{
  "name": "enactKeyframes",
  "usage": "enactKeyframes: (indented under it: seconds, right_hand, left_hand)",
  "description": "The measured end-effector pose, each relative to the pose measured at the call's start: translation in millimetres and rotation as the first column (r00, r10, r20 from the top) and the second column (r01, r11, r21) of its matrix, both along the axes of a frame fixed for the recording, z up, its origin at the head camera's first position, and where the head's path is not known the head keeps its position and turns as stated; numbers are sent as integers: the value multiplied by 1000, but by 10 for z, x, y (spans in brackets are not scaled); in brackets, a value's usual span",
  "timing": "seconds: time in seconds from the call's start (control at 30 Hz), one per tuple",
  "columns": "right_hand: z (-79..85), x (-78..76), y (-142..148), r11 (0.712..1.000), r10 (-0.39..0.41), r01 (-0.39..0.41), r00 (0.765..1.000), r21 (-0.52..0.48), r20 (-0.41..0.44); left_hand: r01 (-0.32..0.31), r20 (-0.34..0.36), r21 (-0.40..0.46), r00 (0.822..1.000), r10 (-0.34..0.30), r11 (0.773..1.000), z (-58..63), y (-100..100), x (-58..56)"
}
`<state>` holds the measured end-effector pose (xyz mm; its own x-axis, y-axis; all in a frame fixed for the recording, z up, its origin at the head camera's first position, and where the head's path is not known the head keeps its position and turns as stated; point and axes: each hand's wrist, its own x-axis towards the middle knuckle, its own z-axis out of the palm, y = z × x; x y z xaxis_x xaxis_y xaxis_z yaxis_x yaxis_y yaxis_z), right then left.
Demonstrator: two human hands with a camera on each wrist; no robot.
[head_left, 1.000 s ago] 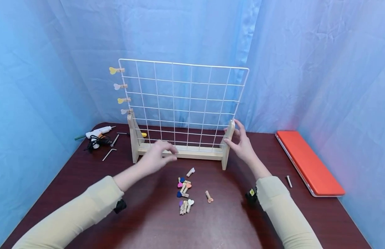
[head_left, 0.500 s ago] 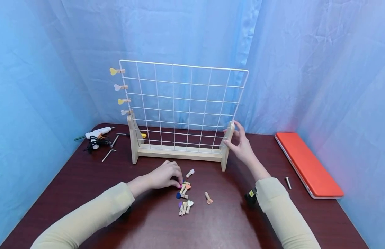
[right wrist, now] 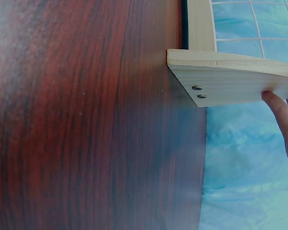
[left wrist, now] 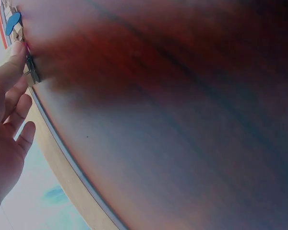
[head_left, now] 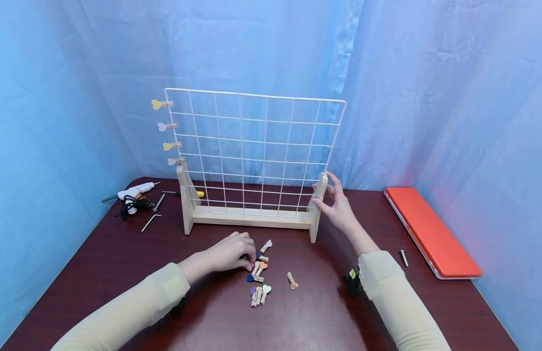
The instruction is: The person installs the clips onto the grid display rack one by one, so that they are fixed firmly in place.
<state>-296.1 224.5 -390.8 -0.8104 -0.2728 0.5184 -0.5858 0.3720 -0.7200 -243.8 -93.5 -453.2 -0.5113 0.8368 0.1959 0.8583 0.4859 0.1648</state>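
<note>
My left hand (head_left: 233,251) reaches into a loose cluster of small wooden clothespins (head_left: 259,296) with coloured hearts. Its thumb and fingertips pinch one with a pink heart (head_left: 252,266), mostly hidden by the fingers; in the left wrist view a blue heart (left wrist: 13,24) lies just beyond. A white wire grid (head_left: 253,141) stands upright in a wooden stand (head_left: 253,222). My right hand (head_left: 338,207) holds the stand's right upright (head_left: 316,214), thumb in front and fingers behind. Down the grid's left edge are several clipped clothespins, with yellow hearts (head_left: 156,104) and white hearts (head_left: 162,126).
At the left lie a glue gun (head_left: 137,190) with a black cord, a hex key (head_left: 150,223) and a screwdriver (head_left: 200,194) behind the stand. A red case (head_left: 433,231) and a metal bolt (head_left: 404,258) are at the right. One peach-heart clothespin (head_left: 292,280) lies apart.
My left hand has come down from in front of the grid to the clothespins and taken the pink-heart one between its fingers. My right hand keeps its hold on the upright.
</note>
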Motion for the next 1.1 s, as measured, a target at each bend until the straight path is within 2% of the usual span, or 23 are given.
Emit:
enactKeyframes:
  seconds: [0.1,0.23,0.3,0.4,0.57,0.7,0.83,0.97,1.1]
  right_hand:
    - [12,0,4,1000,-2,2,1000,1,6]
    - [11,2,-2,1000,6,-6,1000,-8,10]
    - [9,-1,-3,1000,9,-9,1000,-9,6]
    - [4,-10,-4,1000,13,-13,1000,-10,1]
    - [-6,-19,6,1000,3,-3,1000,-2,-5]
    - [0,-20,15,1000,6,-6,1000,-3,-11]
    - [11,-20,27,1000,12,-12,1000,-4,-16]
    - [19,-26,31,1000,13,-13,1000,-4,-20]
    - [20,-34,31,1000,17,-17,1000,-16,-22]
  left_hand:
    - [0,-8,-10,1000,0,1000,-4,-4,-9]
    - [-18,23,-9,1000,18,1000,27,-37,-10]
    - [-28,28,6,999,28,1000,79,-60,-21]
    - [-42,20,72,999,41,997,225,-109,-51]
    - [-89,-10,228,995,94,970,624,-230,-135]
    - [-142,-32,320,986,161,937,1019,-352,-202]
    - [-164,-64,398,977,205,903,1433,-473,-247]
    - [-156,-141,496,956,256,855,1828,-586,-293]
    - [-175,-180,600,921,344,781,2223,-692,-339]
